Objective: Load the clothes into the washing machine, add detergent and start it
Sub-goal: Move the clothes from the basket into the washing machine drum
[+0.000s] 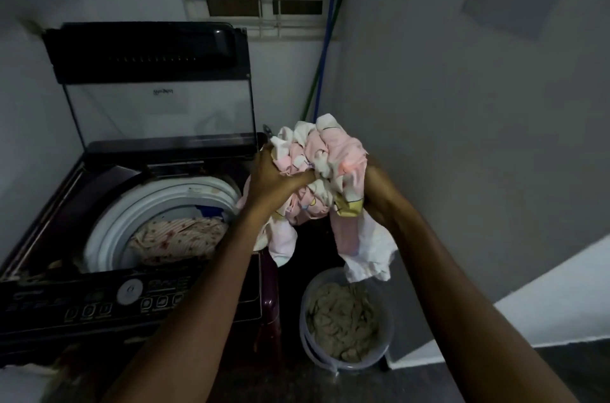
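- Our two hands, left hand [269, 179] and right hand [376, 194], fingers clenched on one pink-white bundle [325, 178], right of the washing machine [132, 270].
- One striped garment [180, 237] in the drum; one bucket [346, 320] below.
- Two broom handles [325, 49] in the corner.

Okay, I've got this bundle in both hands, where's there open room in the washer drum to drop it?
The drum is open, with its lid raised. A striped garment fills the near right part; the far left, beside the white rim, looks free but dim. Between washer and bucket it is tight, where your hands hold the bundle.
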A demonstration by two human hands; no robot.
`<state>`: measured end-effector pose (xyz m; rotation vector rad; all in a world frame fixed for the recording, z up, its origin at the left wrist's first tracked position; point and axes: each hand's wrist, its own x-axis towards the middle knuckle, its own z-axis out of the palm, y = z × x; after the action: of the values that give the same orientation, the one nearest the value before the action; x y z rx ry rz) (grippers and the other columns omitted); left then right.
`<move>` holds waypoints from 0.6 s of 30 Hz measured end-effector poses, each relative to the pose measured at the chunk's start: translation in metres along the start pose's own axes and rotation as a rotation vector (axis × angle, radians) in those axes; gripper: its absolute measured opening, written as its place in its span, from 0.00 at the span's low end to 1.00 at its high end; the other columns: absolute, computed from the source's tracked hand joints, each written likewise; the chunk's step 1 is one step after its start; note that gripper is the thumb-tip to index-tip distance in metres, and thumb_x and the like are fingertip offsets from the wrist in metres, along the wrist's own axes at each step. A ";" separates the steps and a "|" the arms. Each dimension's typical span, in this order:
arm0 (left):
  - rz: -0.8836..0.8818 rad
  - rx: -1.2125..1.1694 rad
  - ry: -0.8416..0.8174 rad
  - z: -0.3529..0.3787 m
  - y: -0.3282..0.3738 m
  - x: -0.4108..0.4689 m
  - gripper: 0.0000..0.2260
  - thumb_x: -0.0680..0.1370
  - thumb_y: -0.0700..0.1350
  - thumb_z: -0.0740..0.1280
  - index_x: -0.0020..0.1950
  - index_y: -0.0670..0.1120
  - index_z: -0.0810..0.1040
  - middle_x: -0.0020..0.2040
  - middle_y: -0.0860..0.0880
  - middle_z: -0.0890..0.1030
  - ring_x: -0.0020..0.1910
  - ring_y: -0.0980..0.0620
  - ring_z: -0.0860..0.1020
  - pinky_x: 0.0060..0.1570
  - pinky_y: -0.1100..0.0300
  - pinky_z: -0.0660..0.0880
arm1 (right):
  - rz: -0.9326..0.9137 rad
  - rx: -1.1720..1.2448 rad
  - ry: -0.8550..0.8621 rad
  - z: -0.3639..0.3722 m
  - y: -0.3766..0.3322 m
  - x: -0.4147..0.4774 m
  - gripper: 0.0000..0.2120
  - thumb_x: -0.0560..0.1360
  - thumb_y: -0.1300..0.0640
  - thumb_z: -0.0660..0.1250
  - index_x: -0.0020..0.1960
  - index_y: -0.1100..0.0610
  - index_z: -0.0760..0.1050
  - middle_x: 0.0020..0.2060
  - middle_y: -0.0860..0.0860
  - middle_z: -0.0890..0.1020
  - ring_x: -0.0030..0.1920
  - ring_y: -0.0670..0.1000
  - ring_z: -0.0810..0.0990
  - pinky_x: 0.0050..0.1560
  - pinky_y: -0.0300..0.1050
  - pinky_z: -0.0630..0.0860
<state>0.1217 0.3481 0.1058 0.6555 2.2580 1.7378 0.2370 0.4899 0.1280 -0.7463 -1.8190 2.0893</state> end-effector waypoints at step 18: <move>-0.121 0.027 0.348 0.009 0.017 -0.021 0.34 0.56 0.65 0.69 0.54 0.46 0.82 0.52 0.48 0.84 0.52 0.47 0.81 0.51 0.53 0.79 | -0.317 -0.012 -0.136 -0.013 0.012 -0.005 0.16 0.69 0.54 0.66 0.56 0.53 0.79 0.58 0.55 0.81 0.58 0.54 0.79 0.61 0.54 0.73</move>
<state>0.1478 0.3496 0.1170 0.2255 2.4860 1.8850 0.2502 0.4963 0.1168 -0.2979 -1.8779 1.9611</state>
